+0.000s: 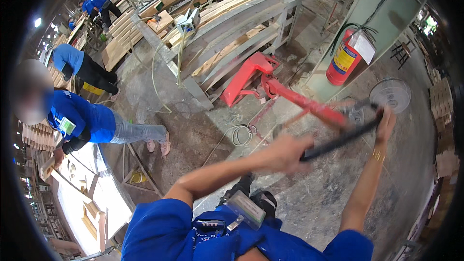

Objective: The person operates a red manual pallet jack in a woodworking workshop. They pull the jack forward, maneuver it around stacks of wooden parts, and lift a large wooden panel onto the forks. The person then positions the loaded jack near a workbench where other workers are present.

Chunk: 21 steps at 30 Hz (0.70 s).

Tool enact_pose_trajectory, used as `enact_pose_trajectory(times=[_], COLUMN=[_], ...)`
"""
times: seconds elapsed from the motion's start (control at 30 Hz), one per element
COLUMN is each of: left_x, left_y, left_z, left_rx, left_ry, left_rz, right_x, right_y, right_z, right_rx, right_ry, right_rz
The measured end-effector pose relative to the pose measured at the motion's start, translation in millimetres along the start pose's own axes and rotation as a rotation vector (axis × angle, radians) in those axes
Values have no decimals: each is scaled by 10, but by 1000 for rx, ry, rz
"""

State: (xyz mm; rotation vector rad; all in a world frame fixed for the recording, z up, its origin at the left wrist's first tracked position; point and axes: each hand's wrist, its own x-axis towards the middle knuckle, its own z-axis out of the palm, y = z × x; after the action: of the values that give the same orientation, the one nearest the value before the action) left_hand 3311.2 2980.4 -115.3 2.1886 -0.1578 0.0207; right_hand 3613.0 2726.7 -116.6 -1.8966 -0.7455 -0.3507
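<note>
A red pallet jack [251, 75] stands in front of me, its red tiller arm [309, 106] slanting toward me and ending in a black handle [343, 140]. My left hand [285, 153], slightly blurred, is closed round the handle's left end. At the far right end, my right hand [385, 124] grips the same bar, a gold bracelet on its wrist. Both arms reach forward. The jack's forks run under or beside a grey rack [241, 24]; how far they reach is hidden.
Long wooden strips [227, 9] lie on the rack. A fire extinguisher [344, 60] hangs on a pale green post [377, 14], near a floor fan [390, 94]. A coiled hose [244, 134] lies on the floor. At left, a co-worker [84, 116] stands by a white table [72, 195].
</note>
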Motion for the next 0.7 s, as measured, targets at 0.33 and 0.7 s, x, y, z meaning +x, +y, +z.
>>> enact_pose_trajectory(times=[0.33, 0.7], left_x=[-1215, -792], left_y=[-531, 91], left_z=[2238, 799], left_rx=[210, -36], left_ry=[-499, -311], left_rz=[-103, -376], right_x=[-3022, -1650], right_y=[246, -1449], right_z=[-26, 302], right_rx=[-1006, -963], right_ry=[-867, -776], right_rz=[82, 257])
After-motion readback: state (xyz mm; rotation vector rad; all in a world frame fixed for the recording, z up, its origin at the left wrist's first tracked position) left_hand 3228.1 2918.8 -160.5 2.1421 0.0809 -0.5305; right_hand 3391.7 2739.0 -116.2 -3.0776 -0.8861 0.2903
